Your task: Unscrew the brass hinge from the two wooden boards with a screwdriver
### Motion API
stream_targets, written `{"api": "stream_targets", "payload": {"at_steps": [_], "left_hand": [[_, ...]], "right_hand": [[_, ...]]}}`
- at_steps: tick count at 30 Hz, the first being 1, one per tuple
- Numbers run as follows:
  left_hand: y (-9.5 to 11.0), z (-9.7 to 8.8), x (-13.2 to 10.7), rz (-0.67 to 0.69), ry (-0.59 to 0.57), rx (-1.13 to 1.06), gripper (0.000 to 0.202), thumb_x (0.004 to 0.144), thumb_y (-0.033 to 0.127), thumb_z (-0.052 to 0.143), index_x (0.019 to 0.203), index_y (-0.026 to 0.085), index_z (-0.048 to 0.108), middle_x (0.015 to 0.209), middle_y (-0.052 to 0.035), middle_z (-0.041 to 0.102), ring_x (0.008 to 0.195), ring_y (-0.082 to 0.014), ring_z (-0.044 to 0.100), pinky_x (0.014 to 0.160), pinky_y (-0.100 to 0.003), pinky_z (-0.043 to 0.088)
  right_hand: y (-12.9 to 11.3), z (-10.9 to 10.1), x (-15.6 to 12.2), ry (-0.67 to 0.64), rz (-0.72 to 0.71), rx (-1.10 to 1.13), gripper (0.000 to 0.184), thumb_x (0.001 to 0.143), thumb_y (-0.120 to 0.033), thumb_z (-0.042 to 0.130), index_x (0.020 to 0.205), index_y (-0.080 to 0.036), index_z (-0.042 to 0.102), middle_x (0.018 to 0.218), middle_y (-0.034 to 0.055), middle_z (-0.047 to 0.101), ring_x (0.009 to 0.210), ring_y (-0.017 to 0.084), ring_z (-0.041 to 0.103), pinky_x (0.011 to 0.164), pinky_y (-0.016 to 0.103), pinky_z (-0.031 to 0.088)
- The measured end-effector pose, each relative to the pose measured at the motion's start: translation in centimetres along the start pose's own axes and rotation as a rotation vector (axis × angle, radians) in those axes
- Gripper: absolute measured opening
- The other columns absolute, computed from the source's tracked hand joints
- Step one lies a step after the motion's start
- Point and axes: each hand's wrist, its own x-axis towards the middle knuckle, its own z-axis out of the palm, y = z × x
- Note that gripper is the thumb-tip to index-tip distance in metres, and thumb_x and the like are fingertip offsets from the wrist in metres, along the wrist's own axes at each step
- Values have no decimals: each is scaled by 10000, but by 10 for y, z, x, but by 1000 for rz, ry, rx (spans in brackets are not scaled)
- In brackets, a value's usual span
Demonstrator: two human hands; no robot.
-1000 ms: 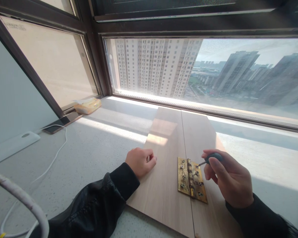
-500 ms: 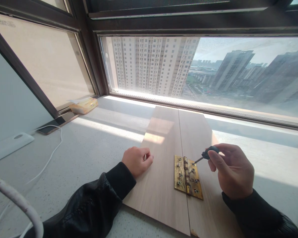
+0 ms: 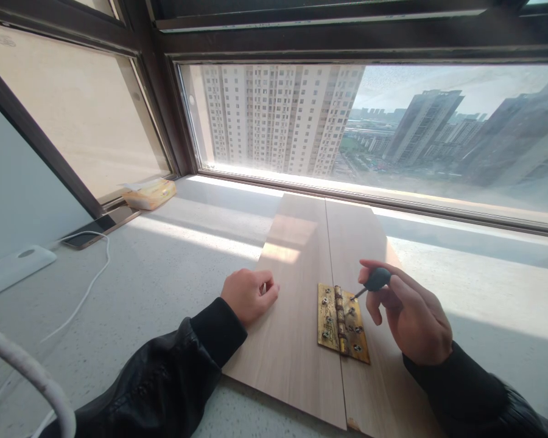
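Note:
A brass-coloured hinge (image 3: 340, 322) lies opened flat across the seam between two pale wooden boards (image 3: 296, 371), with several screws in its leaves. My right hand (image 3: 413, 316) holds a small dark-handled screwdriver (image 3: 377, 278), its handle between thumb and fingers. The thin shaft slants down to the left, and its tip meets the upper part of the hinge's right leaf, at a screw there. My left hand (image 3: 249, 297) rests on the left board with its fingers curled in, closed, and nothing shows in them. It stays apart from the hinge.
The boards lie on a speckled white counter (image 3: 164, 280) below a window. At the left are a soft yellow packet (image 3: 150, 194), a phone (image 3: 89, 236), a white cable (image 3: 95, 274) and a white flat device (image 3: 18, 267). A thick pale tube (image 3: 31, 365) curves in the lower left corner.
My right hand's fingers have shifted round the screwdriver handle, with the index finger now stretched past it. The tip stays at the same screw. The left hand keeps its place on the board.

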Motion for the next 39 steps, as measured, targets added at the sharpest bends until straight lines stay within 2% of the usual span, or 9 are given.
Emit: {"api": "stream_targets", "payload": {"at_steps": [8,12,16,21,23,25,29,33,39], "left_hand": [[-1,0,-1,3,0,0,270,779,371,472,601,184,550,476,34,463,469,-84,389,508,-229,220],[-1,0,-1,4,2,1,272,779,373,471,598,185,548,473,35,457,468,-83,383,507,-229,219],[-1,0,-1,0,3,4,271,777,371,472,594,186,544,463,37,437,462,-82,367,508,-230,215],[-1,1,0,-7,3,2,256,769,371,478,602,191,551,466,37,444,464,-83,366,511,-231,211],[-1,1,1,-5,6,3,257,769,369,478,598,191,548,463,37,441,461,-83,362,511,-232,209],[-1,1,1,-2,9,4,264,771,370,475,592,188,543,460,36,437,459,-84,358,509,-233,204],[-1,0,-1,-3,8,-3,267,768,370,474,593,184,549,465,32,448,460,-87,368,508,-236,202],[-1,0,-2,-4,6,-12,271,773,372,465,608,181,565,483,24,476,470,-92,388,513,-239,212],[-1,0,-2,0,2,-19,279,775,377,459,614,178,573,489,18,492,474,-97,399,514,-241,222]], "right_hand": [[-13,12,1,193,-85,-132,146,790,-298,617,877,-182,602,796,40,615,414,83,468,359,256,353],[-9,8,2,238,-83,-198,230,830,-340,547,950,-173,651,720,38,586,475,108,473,394,264,322],[-4,3,7,318,-16,-208,329,867,-344,412,1042,-171,630,813,59,591,530,123,475,443,283,328],[-15,-10,14,375,-85,-304,310,849,-313,287,775,-187,560,667,32,510,570,155,460,476,295,344],[-21,-16,16,316,-54,-476,300,835,-371,402,611,-197,501,546,1,441,516,140,406,479,288,303],[-22,-19,17,139,21,-806,335,797,-427,501,553,-199,481,486,-13,427,470,127,372,479,285,273],[-11,-18,18,-232,206,-1372,446,817,-593,377,600,-222,497,527,9,533,493,170,446,471,283,269],[0,-11,15,-395,171,-1455,467,854,-589,297,633,-229,496,606,16,582,558,192,513,469,273,254],[0,-10,12,-449,39,-1469,366,884,-480,318,671,-220,464,631,16,573,531,178,517,461,270,240]]}}
